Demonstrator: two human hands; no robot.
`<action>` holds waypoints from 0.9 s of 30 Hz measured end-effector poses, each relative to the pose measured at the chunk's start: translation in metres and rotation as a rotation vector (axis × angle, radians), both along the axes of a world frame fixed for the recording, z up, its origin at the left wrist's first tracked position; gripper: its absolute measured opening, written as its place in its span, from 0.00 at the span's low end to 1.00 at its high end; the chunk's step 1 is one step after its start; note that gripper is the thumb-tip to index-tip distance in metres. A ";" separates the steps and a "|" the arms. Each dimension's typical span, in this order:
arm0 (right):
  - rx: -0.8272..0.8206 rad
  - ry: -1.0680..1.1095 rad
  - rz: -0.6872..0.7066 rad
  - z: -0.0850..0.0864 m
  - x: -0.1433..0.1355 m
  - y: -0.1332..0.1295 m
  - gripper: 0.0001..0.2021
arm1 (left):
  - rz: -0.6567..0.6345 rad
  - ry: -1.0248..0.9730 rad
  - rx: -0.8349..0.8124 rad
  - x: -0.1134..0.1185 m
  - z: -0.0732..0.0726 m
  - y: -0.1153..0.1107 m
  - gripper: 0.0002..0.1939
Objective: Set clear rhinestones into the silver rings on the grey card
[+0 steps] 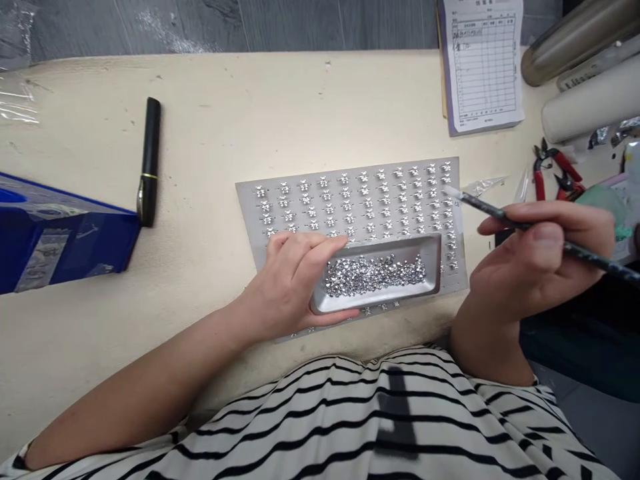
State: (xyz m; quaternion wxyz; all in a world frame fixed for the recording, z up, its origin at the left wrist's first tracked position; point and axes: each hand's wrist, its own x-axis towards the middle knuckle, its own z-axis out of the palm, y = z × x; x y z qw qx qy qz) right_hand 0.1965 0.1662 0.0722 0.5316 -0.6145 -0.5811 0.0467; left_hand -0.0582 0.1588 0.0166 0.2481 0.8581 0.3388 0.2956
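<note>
My left hand point(295, 283) grips the left end of a small silver tray point(434, 267), thumb along its near edge and fingers along its far edge. Many tiny shiny stones point(370, 275) lie in the tray. Under it is a grey sheet point(247, 200) with rows of small silver figure-shaped pieces point(343, 179). My right hand point(545, 260) pinches a dark, thin stick point(483, 205) with a pale tip, which points left over the right edge of the sheet. The tray hides part of the sheet's lower rows.
A blue box point(65, 233) stands at the left, beside a black pen point(150, 160). A form pad point(483, 73) lies at the back right. Red-handled pliers point(539, 175), rolls point(590, 100) and clear plastic scraps point(483, 185) are at the right.
</note>
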 end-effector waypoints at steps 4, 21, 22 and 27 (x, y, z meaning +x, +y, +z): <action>0.008 -0.105 -0.082 -0.007 0.041 0.016 0.13 | -0.002 0.015 -0.007 0.000 0.002 0.001 0.43; -0.571 -0.519 -0.003 -0.026 0.144 0.061 0.13 | -0.025 0.037 0.007 0.000 0.005 0.000 0.42; -0.523 -0.465 -0.023 -0.022 0.134 0.060 0.14 | -0.025 0.038 0.003 0.001 0.006 0.000 0.42; -0.379 0.120 0.139 -0.001 0.070 0.053 0.10 | -0.020 0.010 0.016 0.002 0.007 -0.001 0.40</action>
